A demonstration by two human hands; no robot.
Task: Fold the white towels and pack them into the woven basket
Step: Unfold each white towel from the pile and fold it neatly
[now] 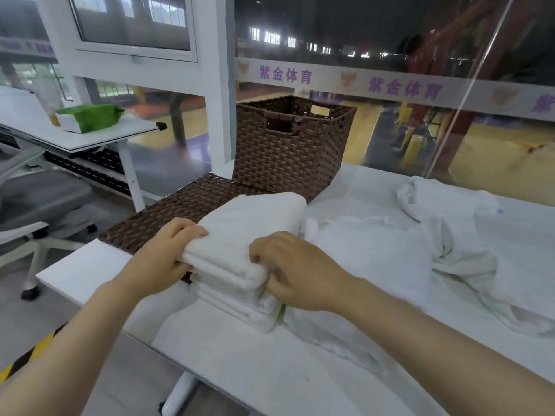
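A stack of folded white towels (240, 244) sits near the table's left front, partly over the flat woven lid (168, 214). My left hand (162, 259) grips the stack's left end, fingers curled over the top towel. Over on the stack's right end, my right hand (297, 271) holds the layers with its fingers tucked between them. The brown woven basket (288, 151) stands open behind the stack at the table's far edge. An unfolded white towel (369, 259) lies flat to the right of the stack, and a crumpled one (450, 217) lies further right.
The white table (270, 370) has its left edge close to my left arm. A glass wall runs behind the basket. To the left stand a grey chair (36, 211) and a side desk (75, 136) with a green packet (93, 115).
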